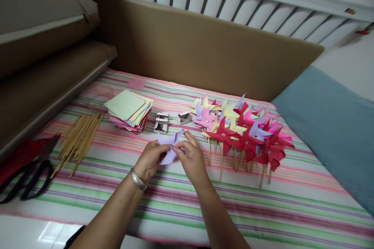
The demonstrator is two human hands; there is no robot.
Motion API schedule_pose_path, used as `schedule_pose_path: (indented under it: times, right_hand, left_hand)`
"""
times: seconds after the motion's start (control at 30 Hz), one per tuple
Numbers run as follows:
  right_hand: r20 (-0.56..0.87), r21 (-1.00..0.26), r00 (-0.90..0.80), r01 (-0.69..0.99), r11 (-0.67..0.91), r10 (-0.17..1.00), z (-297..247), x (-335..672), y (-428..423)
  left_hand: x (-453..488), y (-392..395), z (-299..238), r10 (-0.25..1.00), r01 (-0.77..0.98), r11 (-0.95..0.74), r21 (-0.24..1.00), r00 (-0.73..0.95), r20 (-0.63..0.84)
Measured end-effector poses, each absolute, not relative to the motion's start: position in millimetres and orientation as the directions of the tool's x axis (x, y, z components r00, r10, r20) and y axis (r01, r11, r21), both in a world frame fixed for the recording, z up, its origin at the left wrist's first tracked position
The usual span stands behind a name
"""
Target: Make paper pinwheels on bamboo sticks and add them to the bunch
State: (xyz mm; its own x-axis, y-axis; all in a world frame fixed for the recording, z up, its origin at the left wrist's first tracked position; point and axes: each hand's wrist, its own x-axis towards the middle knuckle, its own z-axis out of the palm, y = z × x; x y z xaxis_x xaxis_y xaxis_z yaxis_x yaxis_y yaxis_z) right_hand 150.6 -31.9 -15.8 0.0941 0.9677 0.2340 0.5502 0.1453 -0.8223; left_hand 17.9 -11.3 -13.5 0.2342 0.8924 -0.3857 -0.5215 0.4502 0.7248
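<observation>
Both hands hold a lavender paper pinwheel [168, 158] above the striped cloth, its blades folded toward the middle. My left hand [150, 157] pinches it from the left, thumb at the centre. From the right, my right hand [191, 158] presses thumb and finger at the same centre. Whatever lies under the fingertips there is too small to make out. Just beyond the hands stand small open white boxes [161, 123] with dark bits inside, and another small white box [184, 118]. Finished-looking pinwheels on sticks [247, 140] lie in a pile to the right.
A stack of coloured paper squares [125, 105] sits behind left, with wooden sticks [80, 136] nearer. Black-handled scissors [35, 175] lie by red material [17, 157] at far left. A brown board [189, 42] rises at the back; stacked cushions [43, 74] border the left.
</observation>
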Motion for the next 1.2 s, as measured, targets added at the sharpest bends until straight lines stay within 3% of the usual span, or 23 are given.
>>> schedule_pose_path:
  times: [0.6,0.87,1.13,1.2]
  right_hand:
    - [0.165,-0.848,0.149,0.526,0.063,0.975,-15.1,150.6,-31.4]
    - [0.136,-0.840,0.190,0.542,0.012,0.972,-16.5,147.8,-30.7]
    - [0.227,-0.836,0.202,0.542,0.085,0.953,-5.4,167.1,-28.2]
    - [0.255,-0.836,0.226,0.540,0.097,0.940,-9.7,174.9,-26.3]
  left_hand:
    - [18.3,-10.6,-22.1,0.857,-0.556,0.515,0.653,0.309,-0.412]
    - [22.0,-14.2,-17.6,0.870,-0.511,0.493,0.704,0.315,-0.380]
    - [-9.7,-0.7,10.5,0.943,-0.446,0.299,0.844,0.002,-0.333]
    - [-27.1,2.0,30.2,0.962,-0.486,0.046,0.872,-0.214,-0.169]
